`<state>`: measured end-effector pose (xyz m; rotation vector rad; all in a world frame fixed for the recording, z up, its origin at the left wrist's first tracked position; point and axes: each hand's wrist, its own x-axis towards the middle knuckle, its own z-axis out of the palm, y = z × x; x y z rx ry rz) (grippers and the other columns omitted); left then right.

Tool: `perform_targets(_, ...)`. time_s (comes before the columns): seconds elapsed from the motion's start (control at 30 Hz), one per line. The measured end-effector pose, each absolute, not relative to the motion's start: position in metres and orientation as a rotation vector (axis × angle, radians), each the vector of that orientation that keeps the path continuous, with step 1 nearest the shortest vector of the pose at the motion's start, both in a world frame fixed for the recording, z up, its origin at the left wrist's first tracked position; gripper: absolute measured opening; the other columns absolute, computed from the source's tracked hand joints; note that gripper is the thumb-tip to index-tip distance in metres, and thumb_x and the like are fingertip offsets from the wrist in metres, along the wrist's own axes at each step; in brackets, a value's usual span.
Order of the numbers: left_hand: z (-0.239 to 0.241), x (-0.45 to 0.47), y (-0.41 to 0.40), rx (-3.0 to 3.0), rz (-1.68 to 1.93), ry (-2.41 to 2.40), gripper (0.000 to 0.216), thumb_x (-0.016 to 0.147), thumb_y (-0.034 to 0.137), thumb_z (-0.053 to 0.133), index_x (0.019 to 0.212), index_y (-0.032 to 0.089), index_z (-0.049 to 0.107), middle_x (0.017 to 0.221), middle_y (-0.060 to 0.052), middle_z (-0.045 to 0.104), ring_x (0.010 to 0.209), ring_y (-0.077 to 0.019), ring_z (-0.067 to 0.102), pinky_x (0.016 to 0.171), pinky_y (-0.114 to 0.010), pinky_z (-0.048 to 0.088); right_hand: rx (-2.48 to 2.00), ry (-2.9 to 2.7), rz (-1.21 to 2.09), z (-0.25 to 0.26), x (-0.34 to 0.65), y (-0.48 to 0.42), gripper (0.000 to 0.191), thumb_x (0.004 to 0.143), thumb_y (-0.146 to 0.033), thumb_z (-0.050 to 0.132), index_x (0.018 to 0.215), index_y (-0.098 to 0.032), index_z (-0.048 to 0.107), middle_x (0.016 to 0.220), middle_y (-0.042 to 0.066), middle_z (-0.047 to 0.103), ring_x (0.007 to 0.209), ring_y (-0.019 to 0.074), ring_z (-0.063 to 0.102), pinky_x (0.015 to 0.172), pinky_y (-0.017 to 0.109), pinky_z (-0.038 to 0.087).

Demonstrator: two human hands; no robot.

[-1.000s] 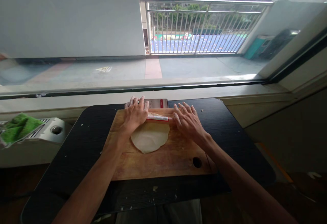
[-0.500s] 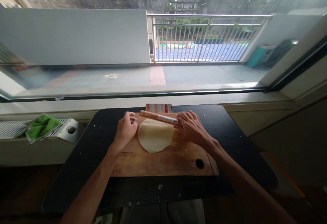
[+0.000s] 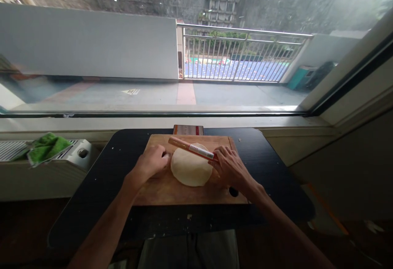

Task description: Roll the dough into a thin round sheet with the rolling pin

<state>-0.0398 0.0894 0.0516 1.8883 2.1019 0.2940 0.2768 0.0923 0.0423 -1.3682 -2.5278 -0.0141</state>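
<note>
A thin round sheet of dough (image 3: 190,170) lies on a wooden cutting board (image 3: 184,198). My right hand (image 3: 229,163) is closed around one end of a wooden rolling pin (image 3: 181,143) that carries a white and red label. The pin slants across the dough's far edge, its free end pointing up and left; whether it touches the dough I cannot tell. Beside the dough's left edge my left hand (image 3: 153,160) is closed, thumb and fingers curled together. Its fingertips are near or at the dough's rim, and anything between them is hidden.
The board rests on a black table (image 3: 273,179) with crumbs on it. Behind the board stands a box or device with a printed face (image 3: 188,129). At left, a green cloth (image 3: 49,148) lies on a white radiator (image 3: 81,152). A window (image 3: 138,93) runs across the back.
My left hand has come down and to the right, closer against the dough. The right hand and rolling pin have shifted slightly nearer, with the pin tilted more. My view has turned a little.
</note>
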Motion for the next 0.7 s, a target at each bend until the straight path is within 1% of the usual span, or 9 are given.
perform_targets(0.1, 0.058, -0.039, 0.083, 1.918, 0.485, 2.406, 0.039, 0.108, 0.043, 0.046, 0.094, 0.025, 0.077, 0.093, -0.014, 0.081, 0.093, -0.0342, 0.079, 0.082, -0.041, 0.058, -1.341, -2.586, -0.042, 0.044, 0.271, 0.072, 0.013, 0.108, -0.031, 0.074, 0.114, -0.021, 0.071, 0.12, 0.012, 0.075, 0.111, 0.0309, 0.068, 0.1, 0.045, 0.054)
perform_targets(0.17, 0.054, -0.035, 0.085, 2.083, 0.592, 2.369, 0.042, 0.111, 0.042, 0.039, 0.105, 0.024, 0.076, 0.108, -0.016, 0.081, 0.107, -0.0353, 0.076, 0.095, -0.047, 0.06, -1.308, -2.622, -0.044, 0.046, 0.267, 0.058, 0.011, 0.107, -0.028, 0.075, 0.114, -0.021, 0.071, 0.121, 0.013, 0.074, 0.113, 0.0317, 0.068, 0.104, 0.047, 0.054)
perform_targets(0.27, 0.036, -0.026, 0.091, 2.348, 0.602, 2.079, 0.04, 0.111, 0.036, 0.039, 0.123, 0.021, 0.075, 0.135, -0.017, 0.076, 0.134, -0.0347, 0.067, 0.119, -0.051, 0.053, -1.261, -2.667, -0.006, 0.048, 0.262, 0.041, 0.006, 0.106, -0.022, 0.072, 0.112, -0.021, 0.071, 0.122, 0.014, 0.074, 0.114, 0.0314, 0.068, 0.109, 0.05, 0.054)
perform_targets(0.33, 0.02, -0.022, 0.091, 2.373, 0.582, 1.99, 0.043, 0.111, 0.033, 0.039, 0.136, 0.02, 0.071, 0.146, -0.017, 0.072, 0.148, -0.0341, 0.06, 0.128, -0.052, 0.046, -1.253, -2.658, 0.04, 0.049, 0.261, 0.035, 0.007, 0.107, -0.024, 0.072, 0.112, -0.021, 0.072, 0.124, 0.013, 0.075, 0.117, 0.0316, 0.068, 0.112, 0.051, 0.054)
perform_targets(0.37, 0.014, -0.02, 0.09, 2.367, 0.58, 1.981, 0.045, 0.112, 0.033, 0.038, 0.141, 0.019, 0.069, 0.15, -0.016, 0.07, 0.153, -0.034, 0.056, 0.131, -0.052, 0.044, -1.255, -2.638, 0.064, 0.049, 0.26, 0.034, 0.01, 0.107, -0.029, 0.073, 0.115, -0.022, 0.072, 0.127, 0.014, 0.075, 0.12, 0.0321, 0.068, 0.114, 0.051, 0.054)
perform_targets(0.43, 0.006, -0.019, 0.085, 2.368, 0.595, 1.991, 0.048, 0.112, 0.032, 0.038, 0.148, 0.018, 0.066, 0.156, -0.016, 0.067, 0.159, -0.0343, 0.051, 0.134, -0.053, 0.041, -1.271, -2.585, 0.083, 0.046, 0.257, 0.036, 0.027, 0.109, -0.04, 0.071, 0.128, -0.021, 0.073, 0.142, 0.016, 0.073, 0.134, 0.0345, 0.065, 0.119, 0.053, 0.052)
perform_targets(0.53, 0.004, -0.018, 0.079, 2.414, 0.634, 2.015, 0.05, 0.112, 0.031, 0.038, 0.153, 0.016, 0.063, 0.161, -0.016, 0.065, 0.163, -0.0357, 0.047, 0.136, -0.056, 0.038, -1.367, -2.506, 0.028, 0.038, 0.247, 0.042, 0.055, 0.115, -0.052, 0.057, 0.158, -0.018, 0.061, 0.167, 0.019, 0.059, 0.156, 0.0381, 0.05, 0.131, 0.061, 0.04)
perform_targets(0.6, 0.006, -0.018, 0.08, 2.446, 0.665, 2.004, 0.051, 0.112, 0.029, 0.038, 0.156, 0.017, 0.061, 0.161, -0.016, 0.064, 0.164, -0.0348, 0.047, 0.136, -0.057, 0.04, -1.455, -2.469, -0.015, 0.031, 0.238, 0.045, 0.061, 0.118, -0.051, 0.047, 0.168, -0.017, 0.052, 0.174, 0.019, 0.053, 0.164, 0.0393, 0.042, 0.135, 0.065, 0.032)
perform_targets(0.7, 0.009, -0.018, 0.091, 2.477, 0.71, 1.974, 0.052, 0.112, 0.027, 0.037, 0.157, 0.016, 0.06, 0.161, -0.017, 0.064, 0.165, -0.0335, 0.045, 0.136, -0.055, 0.04, -1.548, -2.407, -0.06, 0.024, 0.229, 0.051, 0.064, 0.12, -0.048, 0.041, 0.175, -0.017, 0.045, 0.177, 0.018, 0.049, 0.168, 0.0399, 0.037, 0.137, 0.069, 0.026)
